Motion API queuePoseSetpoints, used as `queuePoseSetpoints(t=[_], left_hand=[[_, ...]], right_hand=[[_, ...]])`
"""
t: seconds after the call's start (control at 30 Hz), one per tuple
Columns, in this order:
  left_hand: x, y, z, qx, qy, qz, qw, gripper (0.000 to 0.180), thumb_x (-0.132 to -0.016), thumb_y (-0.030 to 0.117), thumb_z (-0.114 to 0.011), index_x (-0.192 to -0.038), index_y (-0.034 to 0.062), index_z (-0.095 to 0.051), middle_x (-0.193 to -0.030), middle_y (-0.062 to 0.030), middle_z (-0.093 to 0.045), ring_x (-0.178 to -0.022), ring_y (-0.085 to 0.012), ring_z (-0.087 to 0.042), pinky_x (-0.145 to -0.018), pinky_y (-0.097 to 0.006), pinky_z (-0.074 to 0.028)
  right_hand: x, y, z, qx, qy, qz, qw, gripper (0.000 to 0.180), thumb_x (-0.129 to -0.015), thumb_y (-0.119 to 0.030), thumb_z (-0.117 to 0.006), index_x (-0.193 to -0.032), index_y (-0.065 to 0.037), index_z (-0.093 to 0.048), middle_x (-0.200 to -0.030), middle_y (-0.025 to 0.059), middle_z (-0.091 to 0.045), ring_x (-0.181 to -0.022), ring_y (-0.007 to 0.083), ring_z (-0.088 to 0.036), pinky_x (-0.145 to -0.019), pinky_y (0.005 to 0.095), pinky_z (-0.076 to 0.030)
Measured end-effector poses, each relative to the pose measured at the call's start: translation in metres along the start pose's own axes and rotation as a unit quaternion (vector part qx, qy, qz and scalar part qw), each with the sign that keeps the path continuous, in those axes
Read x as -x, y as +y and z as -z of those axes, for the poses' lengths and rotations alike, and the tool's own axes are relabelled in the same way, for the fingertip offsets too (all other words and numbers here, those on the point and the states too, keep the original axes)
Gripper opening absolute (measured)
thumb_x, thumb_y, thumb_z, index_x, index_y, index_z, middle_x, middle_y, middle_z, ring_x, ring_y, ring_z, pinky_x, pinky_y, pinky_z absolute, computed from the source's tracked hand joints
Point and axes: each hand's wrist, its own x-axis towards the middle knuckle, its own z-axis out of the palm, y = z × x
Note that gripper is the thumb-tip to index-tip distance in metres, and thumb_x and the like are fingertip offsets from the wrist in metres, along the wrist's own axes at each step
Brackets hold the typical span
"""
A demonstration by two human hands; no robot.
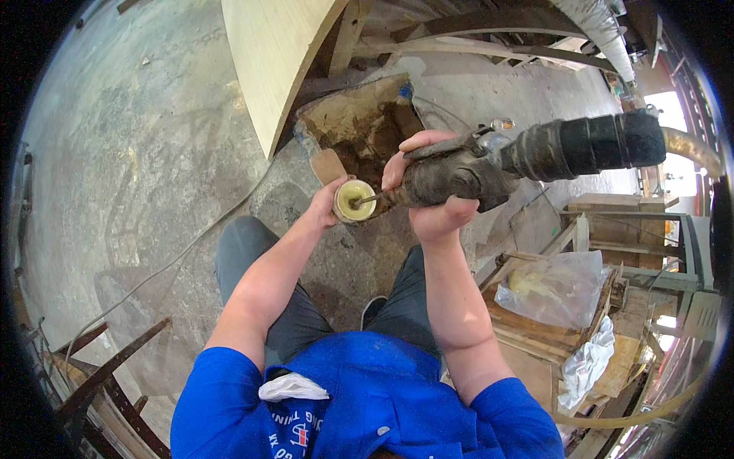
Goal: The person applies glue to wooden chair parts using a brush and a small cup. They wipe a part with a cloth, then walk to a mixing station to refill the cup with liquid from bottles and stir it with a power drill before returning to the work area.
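Observation:
A small white cup (340, 215) of pale yellow liquid is held upright in my left hand (325, 203), fingers closed around its side. A bulky, grimy air tool (466, 172) lies across my right hand (442, 220), which grips its body. The tool's thin metal shaft (370, 200) reaches down into the liquid; its tip is hidden there. From the tool's ribbed black end a hose (692, 149) runs off to the right. Just above my left fingers shows a flat brown piece (328, 166); whether I hold it, I cannot tell.
A dirty brown open sack or box (332, 116) lies on the concrete floor beyond the cup. Beside it, a pale curved wooden panel (279, 57) comes down to a point. A cable (195, 241) crosses the floor at left. Plastic bags (556, 291) lie on wooden boards at right.

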Motion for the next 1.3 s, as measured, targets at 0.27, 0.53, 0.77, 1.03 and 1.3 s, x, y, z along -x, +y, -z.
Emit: queuePoseSetpoints(t=[0.27, 0.53, 0.77, 1.03, 1.3], left_hand=[[-0.004, -0.001, 0.005, 0.019, -0.018, -0.010, 1.000, 0.027, -0.090, 0.029, -0.052, -0.104, 0.0066, -0.056, -0.098, -0.0070, -0.061, -0.089, -0.0209, -0.060, -0.076, -0.039, -0.052], [0.014, -0.002, -0.008, -0.036, 0.094, -0.080, 0.992, 0.029, -0.085, 0.025, -0.062, -0.102, 0.0024, -0.058, -0.096, -0.0072, -0.062, -0.087, -0.0195, -0.061, -0.074, -0.036, -0.052], [0.007, -0.004, -0.001, -0.060, 0.075, -0.105, 0.990, 0.024, -0.084, 0.021, -0.062, -0.100, 0.0028, -0.059, -0.092, -0.0075, -0.063, -0.084, -0.0198, -0.062, -0.073, -0.035, -0.052], [-0.001, -0.006, -0.002, -0.053, 0.071, -0.079, 0.993, 0.022, -0.086, 0.022, -0.060, -0.097, 0.0034, -0.058, -0.088, -0.0060, -0.062, -0.081, -0.0190, -0.061, -0.070, -0.035, -0.052], [-0.010, -0.008, 0.011, -0.047, 0.046, -0.086, 0.994, 0.024, -0.086, 0.024, -0.060, -0.098, 0.0041, -0.057, -0.090, -0.0059, -0.062, -0.081, -0.0189, -0.061, -0.070, -0.036, -0.052]], right_hand=[[0.001, -0.002, 0.001, -0.099, -0.007, -0.016, 0.995, 0.085, -0.056, -0.062, -0.074, -0.105, 0.001, -0.048, -0.095, 0.0082, -0.056, -0.067, 0.0150, -0.056, -0.058, 0.0265, -0.044], [0.011, 0.003, -0.001, -0.010, 0.026, -0.017, 0.999, 0.085, -0.063, -0.076, -0.051, -0.099, 0.001, -0.049, -0.064, 0.0092, -0.054, -0.058, 0.0187, -0.055, -0.054, 0.0288, -0.045], [0.009, 0.002, -0.004, -0.040, -0.012, -0.027, 0.999, 0.082, -0.057, -0.071, -0.061, -0.098, 0.000, -0.049, -0.070, 0.0076, -0.054, -0.062, 0.0171, -0.055, -0.056, 0.0273, -0.044], [0.009, 0.001, 0.000, -0.124, -0.001, -0.064, 0.990, 0.086, -0.048, -0.060, -0.080, -0.102, -0.001, -0.050, -0.082, 0.0050, -0.056, -0.071, 0.0130, -0.056, -0.061, 0.0249, -0.045], [0.008, 0.003, 0.000, -0.111, -0.016, -0.065, 0.992, 0.085, -0.049, -0.060, -0.080, -0.103, -0.001, -0.051, -0.083, 0.0039, -0.055, -0.072, 0.0121, -0.056, -0.062, 0.0243, -0.044]])
